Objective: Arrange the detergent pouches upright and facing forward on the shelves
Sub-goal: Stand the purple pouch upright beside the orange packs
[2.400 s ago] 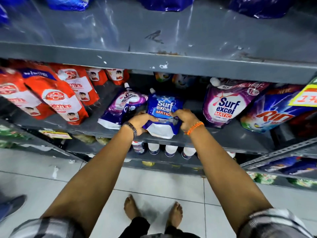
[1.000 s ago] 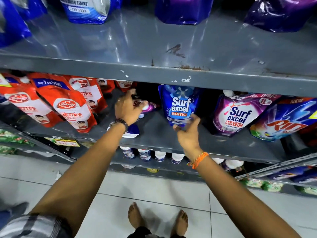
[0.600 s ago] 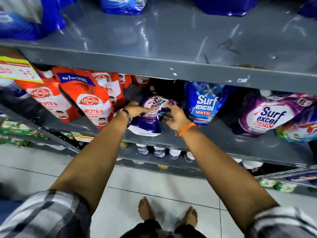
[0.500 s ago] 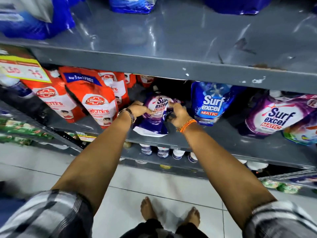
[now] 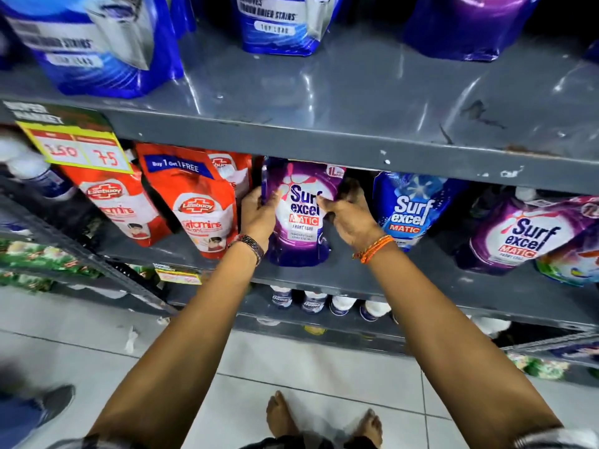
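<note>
A purple Surf excel pouch (image 5: 301, 228) stands upright on the middle grey shelf (image 5: 356, 273), label facing me. My left hand (image 5: 259, 212) grips its left edge and my right hand (image 5: 348, 215) grips its right edge. Right of it a blue Surf excel pouch (image 5: 410, 209) stands upright, label forward. Farther right a second purple Surf excel pouch (image 5: 518, 234) leans to the right. The tops of these pouches are hidden behind the edge of the upper shelf (image 5: 324, 144).
Red Lifebuoy pouches (image 5: 197, 205) crowd the shelf just left of my left hand. A yellow price tag (image 5: 77, 150) hangs at the upper left. Blue pouches (image 5: 97, 43) and a purple one stand on the upper shelf. Bottles (image 5: 311, 301) line the shelf below. A colourful pouch (image 5: 570, 267) lies far right.
Both hands have lifted the purple pouch from lying tilted at the shelf's front to standing upright, pushed further back. The view has shifted closer and leftward.
</note>
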Motion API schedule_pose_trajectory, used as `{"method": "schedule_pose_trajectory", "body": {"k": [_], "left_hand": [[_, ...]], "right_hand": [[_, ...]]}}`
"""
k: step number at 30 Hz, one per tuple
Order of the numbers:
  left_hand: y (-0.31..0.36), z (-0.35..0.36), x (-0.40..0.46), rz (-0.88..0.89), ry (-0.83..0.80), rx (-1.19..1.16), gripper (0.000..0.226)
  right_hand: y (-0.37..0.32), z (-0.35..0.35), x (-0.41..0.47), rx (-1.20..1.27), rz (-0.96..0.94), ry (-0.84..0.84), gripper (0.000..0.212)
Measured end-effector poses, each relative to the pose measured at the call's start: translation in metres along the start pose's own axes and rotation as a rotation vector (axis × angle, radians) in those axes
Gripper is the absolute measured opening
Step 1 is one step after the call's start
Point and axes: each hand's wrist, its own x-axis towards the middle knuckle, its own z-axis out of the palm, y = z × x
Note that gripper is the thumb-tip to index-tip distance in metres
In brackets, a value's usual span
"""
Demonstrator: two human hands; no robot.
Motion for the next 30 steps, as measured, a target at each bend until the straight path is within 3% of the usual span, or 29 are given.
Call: {"method": "schedule_pose_trajectory", "body": {"k": [3, 6, 16, 20, 23, 26, 28, 30], "left_hand": [[0.008, 0.004, -0.005, 0.074, -0.008, -0.125, 0.008], [0.009, 0.007, -0.004, 0.118, 0.078, -0.160, 0.019], [-0.003, 0.001, 0.002, 0.038, 0.160, -0.128, 0.034], [-0.003, 0.001, -0.006, -0.010, 0.117, -0.075, 0.042], [-0.004, 0.003, -0.014, -0.060, 0.129, -0.077, 0.051], [-0.013, 0.002, -0.022, -0.099, 0.121, -0.065, 0.063], [-0.019, 0.006, -0.032, -0.125, 0.098, -0.054, 0.067], [-0.023, 0.011, -0.052, -0.152, 0.085, -0.055, 0.073]], "right_hand": [[-0.013, 0.002, 0.002, -0.105, -0.126, 0.013, 0.051], [-0.024, 0.005, 0.006, -0.272, -0.221, 0.048, 0.051], [-0.034, 0.025, 0.000, -0.441, -0.353, 0.030, 0.041], [-0.033, 0.019, -0.001, -0.480, -0.306, 0.081, 0.042], [-0.023, 0.002, 0.000, -0.561, -0.256, 0.095, 0.061], [-0.015, -0.012, -0.016, -0.633, -0.225, 0.079, 0.066], [-0.015, -0.022, -0.047, -0.505, -0.132, 0.053, 0.076], [-0.005, -0.046, -0.081, -0.377, -0.045, 0.044, 0.071]]}}
